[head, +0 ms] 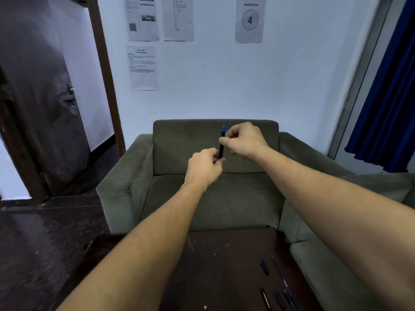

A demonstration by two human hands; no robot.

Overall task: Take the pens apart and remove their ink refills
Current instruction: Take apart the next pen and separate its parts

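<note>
A dark pen (221,146) with a blue tip stands nearly upright in the air, held out in front of me over the armchair. My left hand (204,167) pinches its lower end. My right hand (243,139) grips its upper part just below the blue tip. On the dark table (220,265) at the lower right lie a thin ink refill (278,271), a short black pen piece (264,267) and several dark pen parts (278,299) near the front edge.
A grey-green armchair (202,198) stands behind the table against a white wall with paper notices. A second seat (325,254) adjoins it on the right. A dark door (40,108) is at the left and a blue curtain (386,97) at the right.
</note>
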